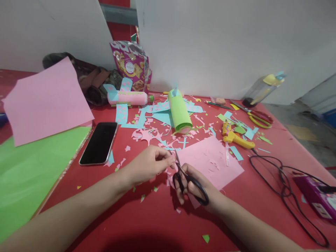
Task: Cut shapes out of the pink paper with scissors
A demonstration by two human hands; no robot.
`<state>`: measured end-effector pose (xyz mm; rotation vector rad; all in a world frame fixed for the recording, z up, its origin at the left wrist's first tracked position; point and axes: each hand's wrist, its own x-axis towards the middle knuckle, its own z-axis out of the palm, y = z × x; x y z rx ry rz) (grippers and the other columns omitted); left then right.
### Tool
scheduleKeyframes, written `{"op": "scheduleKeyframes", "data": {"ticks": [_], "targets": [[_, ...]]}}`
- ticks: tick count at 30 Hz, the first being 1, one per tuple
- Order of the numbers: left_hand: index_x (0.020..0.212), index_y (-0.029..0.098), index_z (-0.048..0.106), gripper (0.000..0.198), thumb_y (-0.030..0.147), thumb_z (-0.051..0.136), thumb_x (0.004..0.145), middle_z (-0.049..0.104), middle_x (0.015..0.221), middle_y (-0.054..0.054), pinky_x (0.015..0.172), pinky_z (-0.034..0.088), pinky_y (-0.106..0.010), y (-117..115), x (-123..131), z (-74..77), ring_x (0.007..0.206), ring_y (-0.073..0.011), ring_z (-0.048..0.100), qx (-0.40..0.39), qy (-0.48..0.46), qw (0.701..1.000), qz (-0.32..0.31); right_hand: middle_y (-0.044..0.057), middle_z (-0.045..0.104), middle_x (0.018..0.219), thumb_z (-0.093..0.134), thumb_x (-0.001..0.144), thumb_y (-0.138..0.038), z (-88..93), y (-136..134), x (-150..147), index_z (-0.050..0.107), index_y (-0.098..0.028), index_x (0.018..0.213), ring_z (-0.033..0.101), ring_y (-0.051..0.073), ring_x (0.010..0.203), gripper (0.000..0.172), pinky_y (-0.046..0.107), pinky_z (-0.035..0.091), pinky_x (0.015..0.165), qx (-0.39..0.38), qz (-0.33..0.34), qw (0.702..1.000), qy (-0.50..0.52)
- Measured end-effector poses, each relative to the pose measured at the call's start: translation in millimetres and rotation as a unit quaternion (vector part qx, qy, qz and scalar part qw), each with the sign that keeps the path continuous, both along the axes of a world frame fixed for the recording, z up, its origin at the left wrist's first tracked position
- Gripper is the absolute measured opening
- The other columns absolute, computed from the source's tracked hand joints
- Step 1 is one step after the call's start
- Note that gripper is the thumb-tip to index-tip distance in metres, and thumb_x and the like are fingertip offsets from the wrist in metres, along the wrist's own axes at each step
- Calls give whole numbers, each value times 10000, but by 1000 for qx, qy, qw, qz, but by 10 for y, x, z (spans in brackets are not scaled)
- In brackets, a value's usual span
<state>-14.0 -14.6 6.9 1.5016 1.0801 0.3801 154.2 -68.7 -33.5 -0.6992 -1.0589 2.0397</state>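
Black-handled scissors (195, 189) sit in my right hand (195, 180), fingers through the loops, with the blades slightly apart and pointing up toward my left fingertips. My left hand (151, 162) is closed in a pinch beside the blade tips; whatever lies between thumb and finger is too small to make out. Below and right of the scissors lies a pink paper sheet (223, 168) with small cut bits on it. Pink paper scraps (148, 135) are strewn just beyond my left hand. A green paper-covered tube (180, 110) with blue paper wings rests farther back.
A phone (99, 143), green sheets (39, 175) and a pink sheet (47, 101) lie left. At the back are a pink paper-covered bottle (131, 98) and a snack bag (132, 66). Rightward are a yellow glue gun (237, 139), its cable, red-and-yellow-handled scissors (259, 119) and a purple power strip (315, 197).
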Motion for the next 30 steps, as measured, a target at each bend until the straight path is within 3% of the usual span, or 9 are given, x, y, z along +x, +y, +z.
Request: {"op": "scheduleKeyframes", "data": {"ticks": [9, 22, 30], "targets": [[612, 135, 542, 274, 355, 443, 742, 383, 447, 59, 444, 286, -202, -20, 27, -28, 413, -73, 368, -5, -11, 1000, 6, -32, 476, 688, 571, 724, -427, -23, -2, 1, 364, -188, 756, 500, 74, 490, 318, 238, 436, 448, -2, 5, 1000, 27], [570, 141, 500, 261, 322, 452, 752, 345, 454, 69, 416, 240, -187, -112, 118, -94, 410, -56, 289, -16, -104, 991, 87, -26, 502, 669, 571, 724, -439, -69, 10, -4, 402, -172, 753, 504, 62, 466, 317, 209, 419, 447, 12, -18, 1000, 22], [591, 134, 510, 260, 332, 470, 755, 393, 507, 55, 456, 266, -183, -137, 149, -124, 463, -58, 330, -34, -128, 986, 104, 17, 525, 782, 539, 730, -467, -24, 4, -28, 389, -179, 765, 531, 96, 520, 327, 248, 423, 478, -14, -10, 998, 57]]}}
